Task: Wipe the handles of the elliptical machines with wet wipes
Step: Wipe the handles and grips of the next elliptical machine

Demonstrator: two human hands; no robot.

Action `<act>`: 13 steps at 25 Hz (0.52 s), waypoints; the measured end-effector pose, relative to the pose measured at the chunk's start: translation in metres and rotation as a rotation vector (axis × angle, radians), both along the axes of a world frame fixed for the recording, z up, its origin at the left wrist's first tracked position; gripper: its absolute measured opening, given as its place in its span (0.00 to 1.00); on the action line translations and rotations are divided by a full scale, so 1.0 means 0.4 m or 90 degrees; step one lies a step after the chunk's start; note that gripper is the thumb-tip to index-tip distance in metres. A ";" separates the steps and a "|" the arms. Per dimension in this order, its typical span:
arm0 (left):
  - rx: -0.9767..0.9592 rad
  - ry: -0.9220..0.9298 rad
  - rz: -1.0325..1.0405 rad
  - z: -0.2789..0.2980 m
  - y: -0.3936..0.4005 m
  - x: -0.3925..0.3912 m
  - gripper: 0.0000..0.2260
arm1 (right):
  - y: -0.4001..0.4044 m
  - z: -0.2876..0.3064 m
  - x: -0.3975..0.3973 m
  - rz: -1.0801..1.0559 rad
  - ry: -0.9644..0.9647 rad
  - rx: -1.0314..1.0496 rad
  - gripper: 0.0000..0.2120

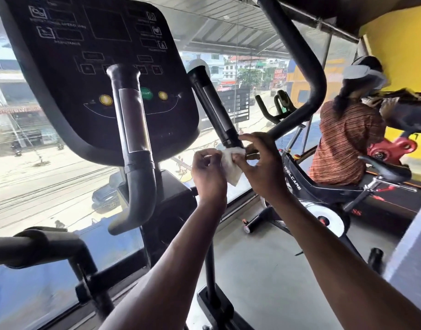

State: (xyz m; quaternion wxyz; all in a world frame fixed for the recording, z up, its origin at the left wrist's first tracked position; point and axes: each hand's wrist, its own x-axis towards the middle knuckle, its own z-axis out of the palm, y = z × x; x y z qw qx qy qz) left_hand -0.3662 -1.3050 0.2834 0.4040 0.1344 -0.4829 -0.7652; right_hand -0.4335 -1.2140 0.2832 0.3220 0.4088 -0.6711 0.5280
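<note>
A white wet wipe is held between both hands, at the lower end of the right inner handle of the elliptical. That handle is black with a metal sensor strip and tilts up to the left. My left hand pinches the wipe's left side. My right hand grips its right side, fingers touching the base of the handle. The left inner handle, also black with a sensor strip, stands untouched in front of the console. A long curved moving handlebar arcs overhead on the right.
A glass wall faces a street below. A black spin bike stands to the right, and a person in a striped top is bent over equipment by a yellow wall. Another black bar crosses the lower left.
</note>
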 end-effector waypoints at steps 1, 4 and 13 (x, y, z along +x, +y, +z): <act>-0.002 0.010 0.000 -0.004 0.007 -0.001 0.05 | -0.011 -0.002 0.004 -0.020 -0.004 0.011 0.17; -0.183 -0.023 0.014 -0.035 0.068 0.005 0.16 | -0.002 0.024 0.005 0.006 -0.074 0.041 0.14; -0.375 -0.035 0.151 -0.130 0.047 -0.105 0.18 | -0.090 0.126 -0.048 0.174 -0.282 0.202 0.32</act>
